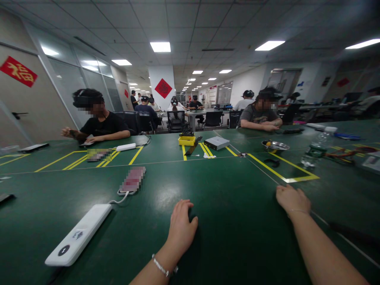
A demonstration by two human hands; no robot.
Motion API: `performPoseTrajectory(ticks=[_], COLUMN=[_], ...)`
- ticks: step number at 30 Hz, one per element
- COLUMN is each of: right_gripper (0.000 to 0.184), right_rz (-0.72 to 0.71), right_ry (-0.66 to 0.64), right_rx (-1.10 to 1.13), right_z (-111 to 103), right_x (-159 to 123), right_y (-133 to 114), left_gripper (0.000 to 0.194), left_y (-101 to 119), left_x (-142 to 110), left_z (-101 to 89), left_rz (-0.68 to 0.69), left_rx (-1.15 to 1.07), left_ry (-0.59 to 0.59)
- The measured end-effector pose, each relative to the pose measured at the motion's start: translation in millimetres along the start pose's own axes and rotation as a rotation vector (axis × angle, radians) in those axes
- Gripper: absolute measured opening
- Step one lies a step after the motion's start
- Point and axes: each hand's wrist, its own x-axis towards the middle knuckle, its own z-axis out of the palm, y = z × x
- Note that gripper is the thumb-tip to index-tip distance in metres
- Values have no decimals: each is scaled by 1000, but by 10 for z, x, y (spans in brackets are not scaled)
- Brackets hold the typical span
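Smartphone is slanting up-right, frame's centre-left, nearer my thumb-spread left hand; right hand's grip I cannot tell.

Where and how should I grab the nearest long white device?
Probably take the white device across its long edges at mid-length, coming from the right with your left hand: it lies flat, much longer than wide, with a cable at its far end.

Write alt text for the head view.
The wearer's left hand and right hand are apart at a green table, nothing visible in either. To their left, a white device is cabled to a phone. A person in black and a person in grey sit opposite, wearing headgear.
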Motion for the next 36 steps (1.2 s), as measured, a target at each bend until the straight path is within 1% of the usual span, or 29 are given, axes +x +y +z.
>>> performPoseTrajectory(ticks=[2,4,5,6,8,10,11,13,15,16,18,19,20,23,25,27,30,33,36], right_gripper=[50,50,49,49,48,47,47,48,48,48,49,49,49,49,50,52,53,53,50], right_rz=[-64,-221,-319,-418,-604,-744,-805,-905,-964,-969,-921,-867,-790,-475,-257,-81,82,157,155], right_ry=[66,68,38,-10,-151,-308,-388,-521,-593,-599,-550,-491,-404,-104,15,47,27,-8,-61], right_rx=[-18,-4,20,55,148,241,279,332,347,339,296,260,214,50,-25,-50,-52,-55,-43], right_z=[-45,-103,-129,-149,-164,-148,-132,-97,-69,-59,-47,-43,-41,-47,-60,-74,-86,-92,-94], right_x=[-116,-286,-395,-522,-819,-1137,-1281,-1492,-1556,-1526,-1357,-1230,-1086,-639,-404,-257,-186,-193,-180], right_y=[-225,-540,-718,-898,-1235,-1497,-1591,-1701,-1718,-1698,-1603,-1529,-1435,-1064,-792,-569,-402,-380,-364], left_gripper=[39,44,46,47,49,50,50,48,46,45,45,45,45,47,49,51,54,55,56], left_y=[-5,-8,-8,-8,-6,-1,3,15,30,38,48,52,54,61,67,74,73,62,84], left_x=[3,6,7,8,4,-5,-11,-25,-37,-41,-44,-44,-43,-43,-49,-57,-70,-74,-40], left_z=[5,11,14,19,28,37,39,40,35,31,18,8,-4,-52,-82,-97,-87,-75,-128], left_rz=[13,21,21,19,22,34,41,49,54,57,62,62,60,70,97,120,127,130,144], left_rx=[-6,18,40,68,129,192,221,273,315,333,358,366,372,386,398,418,453,485,512], left_ry=[4,-20,-40,-60,-85,-91,-94,-111,-136,-146,-158,-164,-170,-219,-270,-320,-367,-395,-414])
